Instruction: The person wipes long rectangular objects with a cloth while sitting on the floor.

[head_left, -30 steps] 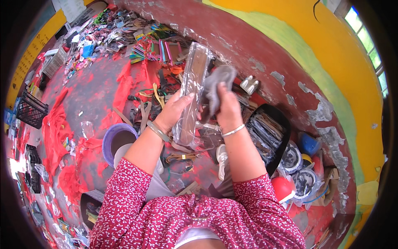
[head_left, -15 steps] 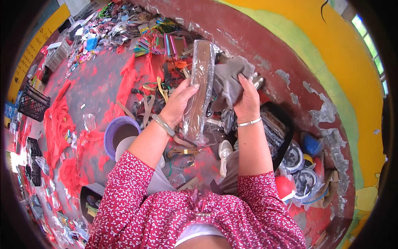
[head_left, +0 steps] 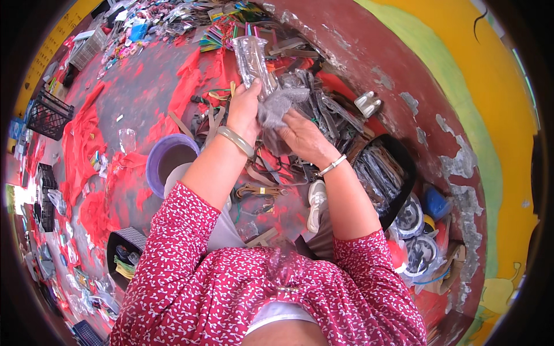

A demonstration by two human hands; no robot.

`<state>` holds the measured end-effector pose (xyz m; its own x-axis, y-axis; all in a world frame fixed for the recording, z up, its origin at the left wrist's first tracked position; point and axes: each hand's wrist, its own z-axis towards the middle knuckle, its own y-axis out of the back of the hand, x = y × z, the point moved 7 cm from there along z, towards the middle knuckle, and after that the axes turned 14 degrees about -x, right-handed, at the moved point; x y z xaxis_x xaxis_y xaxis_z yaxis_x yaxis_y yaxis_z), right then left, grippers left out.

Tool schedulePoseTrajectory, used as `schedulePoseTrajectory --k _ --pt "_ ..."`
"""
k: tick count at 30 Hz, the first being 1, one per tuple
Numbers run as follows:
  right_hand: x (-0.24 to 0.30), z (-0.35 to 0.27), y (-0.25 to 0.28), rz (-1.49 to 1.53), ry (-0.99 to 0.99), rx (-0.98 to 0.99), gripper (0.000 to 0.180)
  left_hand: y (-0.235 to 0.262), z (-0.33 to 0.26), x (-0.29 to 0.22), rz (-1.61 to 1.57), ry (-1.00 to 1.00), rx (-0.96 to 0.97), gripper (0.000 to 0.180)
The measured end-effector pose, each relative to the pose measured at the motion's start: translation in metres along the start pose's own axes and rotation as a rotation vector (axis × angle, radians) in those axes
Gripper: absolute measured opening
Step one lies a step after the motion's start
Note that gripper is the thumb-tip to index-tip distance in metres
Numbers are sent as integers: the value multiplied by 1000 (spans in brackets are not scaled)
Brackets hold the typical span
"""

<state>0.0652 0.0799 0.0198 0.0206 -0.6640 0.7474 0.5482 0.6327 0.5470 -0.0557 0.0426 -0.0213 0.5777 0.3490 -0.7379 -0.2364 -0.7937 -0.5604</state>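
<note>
A long clear plastic packet (head_left: 251,57) with something brown inside is held up in front of me, gripped by my left hand (head_left: 242,114). My right hand (head_left: 307,138) presses a grey cloth (head_left: 281,107) onto the packet's face, its fingers closed over the cloth. The packet's lower part is partly hidden behind the cloth and hands. Beneath and beyond them lies a heap of plastic-wrapped strips (head_left: 332,109) and loose straps. A coiled brown strap (head_left: 258,190) rests on the floor near my shoes.
Close on my left stands a purple bucket (head_left: 151,173); on my right, a black bin (head_left: 407,167) full of wrapped packets. Bagged wheels (head_left: 420,254) sit by the peeling wall (head_left: 461,202). A black crate (head_left: 52,117) and red sheeting (head_left: 78,155) lie farther left.
My right hand has brought the grey cloth leftward and down onto the packet. The packet has shifted left and tilted. The view has shifted slightly.
</note>
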Motion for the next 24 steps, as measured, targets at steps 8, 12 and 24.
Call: schedulePoseTrajectory --k 8,12,24 --pt "22 -6 -4 -52 359 -4 29 46 59 -47 -324 -112 -170 16" --pt "-38 -14 32 57 -516 -35 21 54 48 -70 -400 -199 -284 20" --pt "-42 -16 53 799 -464 -164 41 42 48 -53 -455 3 -166 23"
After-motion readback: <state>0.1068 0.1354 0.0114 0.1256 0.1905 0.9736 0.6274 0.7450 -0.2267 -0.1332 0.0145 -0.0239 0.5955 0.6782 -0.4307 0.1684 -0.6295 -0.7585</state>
